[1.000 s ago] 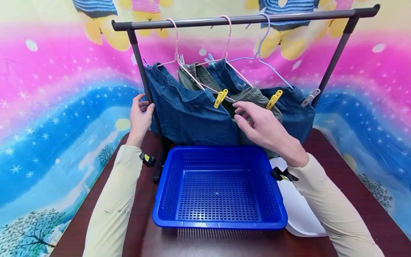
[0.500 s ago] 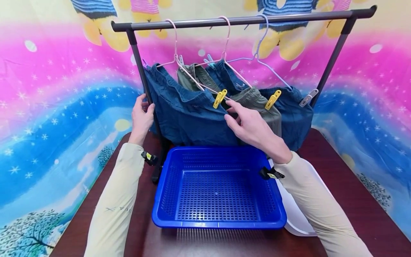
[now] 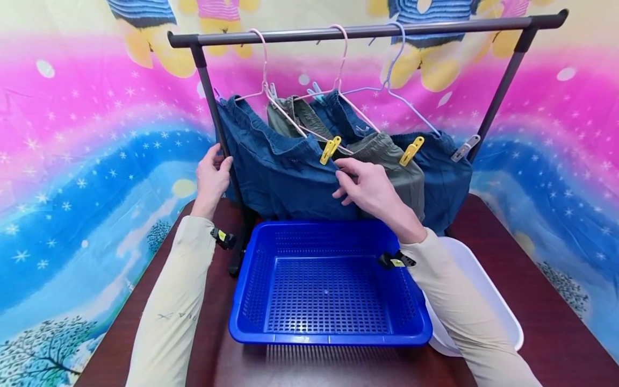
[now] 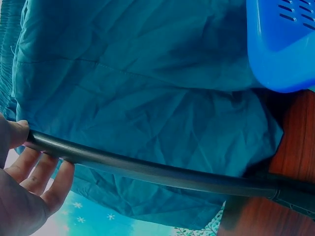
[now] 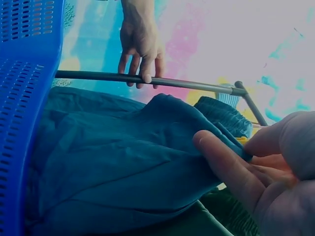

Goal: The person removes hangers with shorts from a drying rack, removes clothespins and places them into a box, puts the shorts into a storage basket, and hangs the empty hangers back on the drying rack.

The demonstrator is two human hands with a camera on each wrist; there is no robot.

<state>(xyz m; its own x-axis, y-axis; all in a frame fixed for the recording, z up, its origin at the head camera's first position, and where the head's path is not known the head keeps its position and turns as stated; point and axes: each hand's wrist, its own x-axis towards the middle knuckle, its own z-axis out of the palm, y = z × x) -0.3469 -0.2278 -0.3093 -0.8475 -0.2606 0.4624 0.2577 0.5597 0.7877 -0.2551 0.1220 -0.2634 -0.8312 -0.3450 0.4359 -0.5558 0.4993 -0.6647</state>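
Dark-blue, elastic-waisted cloth garment (image 3: 290, 177): hanging left on black tubular metal rack (image 3: 300, 35). Right hand (image 3: 365, 185): shifted leftward within the last second, now pinching garment's right edge; cloth seemingly under control. Left hand (image 3: 211, 176): thumb and fingers around left post (image 3: 210, 97).

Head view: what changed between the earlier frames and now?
The right hand moved to the person's left, from in front of the green shorts to the nearest blue shorts, and now pinches their edge below a yellow clip. The left hand stayed on the rack post; the blue basket stayed put.
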